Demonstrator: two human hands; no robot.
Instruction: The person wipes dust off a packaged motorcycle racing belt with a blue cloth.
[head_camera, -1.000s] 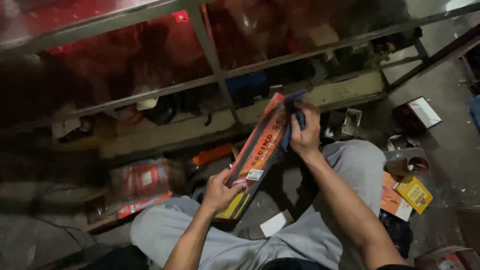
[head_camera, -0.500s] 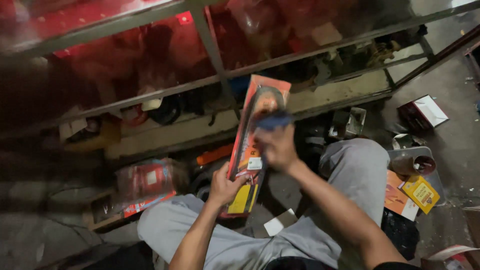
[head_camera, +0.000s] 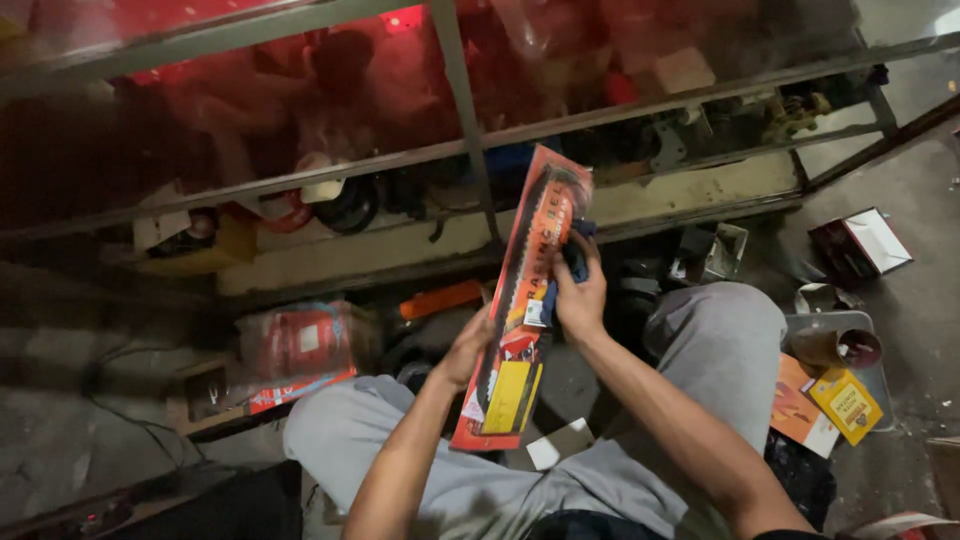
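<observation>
A cluttered metal shelf unit (head_camera: 460, 150) fills the background. A long orange blister pack (head_camera: 520, 300) is held upright over the lap: its lower left edge is gripped by the left hand (head_camera: 468, 348), while a dark blue cloth (head_camera: 575, 258) is pressed against its right side by the right hand (head_camera: 580, 295), fingers curled.

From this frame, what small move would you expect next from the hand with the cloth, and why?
Probably a short wiping stroke down the long orange package. The right hand presses a dark blue cloth against its upper half, while the left hand braces the lower edge, holding it tilted over the lap. The lower half lies uncovered below the cloth.
</observation>
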